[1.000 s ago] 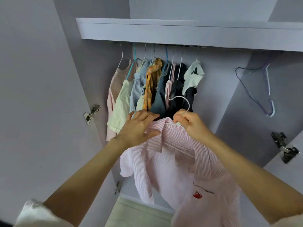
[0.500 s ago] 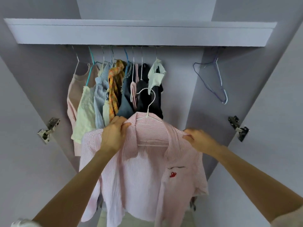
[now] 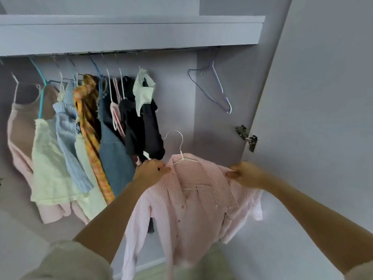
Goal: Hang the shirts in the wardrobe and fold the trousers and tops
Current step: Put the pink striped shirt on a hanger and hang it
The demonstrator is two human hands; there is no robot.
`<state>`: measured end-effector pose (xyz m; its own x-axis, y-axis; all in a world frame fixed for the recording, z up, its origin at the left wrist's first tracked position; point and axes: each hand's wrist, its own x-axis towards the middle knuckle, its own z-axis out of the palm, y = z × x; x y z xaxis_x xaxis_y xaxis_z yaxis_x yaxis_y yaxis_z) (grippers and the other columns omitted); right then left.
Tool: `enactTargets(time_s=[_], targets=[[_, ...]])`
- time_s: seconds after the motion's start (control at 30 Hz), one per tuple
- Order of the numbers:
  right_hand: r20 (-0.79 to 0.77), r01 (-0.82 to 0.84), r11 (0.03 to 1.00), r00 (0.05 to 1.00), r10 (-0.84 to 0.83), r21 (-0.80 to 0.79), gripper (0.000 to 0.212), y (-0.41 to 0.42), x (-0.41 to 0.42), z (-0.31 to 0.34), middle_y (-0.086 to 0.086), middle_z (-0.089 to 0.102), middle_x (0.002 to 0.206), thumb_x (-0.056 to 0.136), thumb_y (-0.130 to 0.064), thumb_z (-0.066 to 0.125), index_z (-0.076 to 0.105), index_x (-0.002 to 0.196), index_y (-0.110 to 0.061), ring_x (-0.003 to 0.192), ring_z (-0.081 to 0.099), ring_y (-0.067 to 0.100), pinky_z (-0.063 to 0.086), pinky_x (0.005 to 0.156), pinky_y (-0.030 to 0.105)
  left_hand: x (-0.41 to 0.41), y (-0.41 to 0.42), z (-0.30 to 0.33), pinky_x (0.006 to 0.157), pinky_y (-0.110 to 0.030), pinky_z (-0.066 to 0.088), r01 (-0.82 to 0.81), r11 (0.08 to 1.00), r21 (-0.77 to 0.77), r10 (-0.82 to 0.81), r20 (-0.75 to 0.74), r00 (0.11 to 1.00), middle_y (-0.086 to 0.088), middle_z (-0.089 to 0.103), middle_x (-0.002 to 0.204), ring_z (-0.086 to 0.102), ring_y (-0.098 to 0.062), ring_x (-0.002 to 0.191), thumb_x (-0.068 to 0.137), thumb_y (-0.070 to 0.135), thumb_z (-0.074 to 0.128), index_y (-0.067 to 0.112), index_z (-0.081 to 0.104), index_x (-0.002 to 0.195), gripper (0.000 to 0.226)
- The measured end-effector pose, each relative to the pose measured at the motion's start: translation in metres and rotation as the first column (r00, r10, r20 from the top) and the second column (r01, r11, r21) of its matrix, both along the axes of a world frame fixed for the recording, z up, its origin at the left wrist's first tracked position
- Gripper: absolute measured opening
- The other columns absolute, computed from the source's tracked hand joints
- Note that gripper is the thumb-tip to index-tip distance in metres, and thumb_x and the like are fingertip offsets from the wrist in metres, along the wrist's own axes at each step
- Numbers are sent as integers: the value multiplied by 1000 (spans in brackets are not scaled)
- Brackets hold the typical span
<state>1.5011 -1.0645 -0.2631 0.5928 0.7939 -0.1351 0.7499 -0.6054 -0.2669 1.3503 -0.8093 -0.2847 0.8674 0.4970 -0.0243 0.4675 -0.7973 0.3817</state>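
the pink striped shirt [image 3: 193,190] hangs on a white hanger [image 3: 180,152], held up in front of the open wardrobe [image 3: 129,35], below the rail and to the right of the clothes already hanging there. the hanger's hook is free in the air, well under the wardrobe's shelf, and touches nothing.

the left hand [image 3: 150,172] grips the shirt at its left shoulder, just beside the collar. its fingers are curled tight, with the fabric pinched between thumb and fingertips, so the grip is narrow and closed on cloth.

the right hand [image 3: 247,174] grips the shirt's right shoulder at the far end of the collar. its fingers are folded over and the thumb is tucked under, bunching the striped cloth; here too the grip is narrow and closed on the shirt. the two hands are well apart, with the collar and the hanger's neck between them. the shirt's body and sleeves droop below the hands.

left of the shirt a row of garments [image 3: 90,126] hangs close together: pale pink, cream, light blue, orange check, denim blue, black with a white collar. the black one is nearest the left hand. up and right of the shirt an empty purple wire hanger [image 3: 214,87] hangs alone. right of that, a metal hinge [image 3: 247,137] sits on the edge of the open door [image 3: 323,98].
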Motion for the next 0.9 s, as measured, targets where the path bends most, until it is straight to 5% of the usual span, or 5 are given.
enactTargets(time_s=[0.17, 0.37, 0.53, 0.67, 0.9], targets=[[79, 298, 954, 951, -300, 29, 31, -37, -2, -10, 8, 63, 104, 98, -33, 42, 63, 98, -10, 98, 57, 28, 41, 76, 30, 35, -9, -2, 97, -45, 42, 115, 983, -144, -118, -15, 993, -16, 49, 126, 49, -34, 115, 90, 27, 59, 9, 48, 130, 46], [88, 528, 816, 825, -559, 235, 36, -19, -19, -6, 13, 65, 93, 97, -33, 39, 56, 75, -11, 85, 60, 33, 40, 67, 31, 55, 5, 22, 95, -46, 41, -27, 998, 58, 22, 83, 996, -18, 36, 134, 36, -37, 119, 92, 22, 52, 12, 40, 134, 45], [-42, 516, 784, 843, -537, 345, 30, 36, -22, 0, 25, 63, 96, 97, -20, 37, 53, 80, -1, 89, 59, 41, 37, 67, 32, 55, 23, 45, 95, -49, 35, -146, 968, 205, 75, 317, 946, -17, 36, 135, 33, -37, 121, 89, 15, 54, 11, 45, 132, 44], [12, 459, 824, 872, -490, 332, 15, 76, -9, 5, 17, 64, 100, 94, -11, 40, 54, 89, -5, 88, 60, 35, 43, 67, 31, 59, 45, 56, 95, -50, 37, -203, 943, 265, 111, 324, 940, -18, 28, 141, 31, -38, 124, 89, 19, 55, 12, 33, 141, 56], [66, 349, 726, 877, -476, 592, 48, 143, 26, 20, 21, 61, 103, 84, 2, 42, 39, 130, -12, 91, 57, 43, 39, 69, 39, 91, 70, 62, 70, -42, 42, -213, 961, 178, 136, 366, 920, -20, 37, 131, 51, -40, 106, 94, 34, 48, 19, 15, 148, 65]])
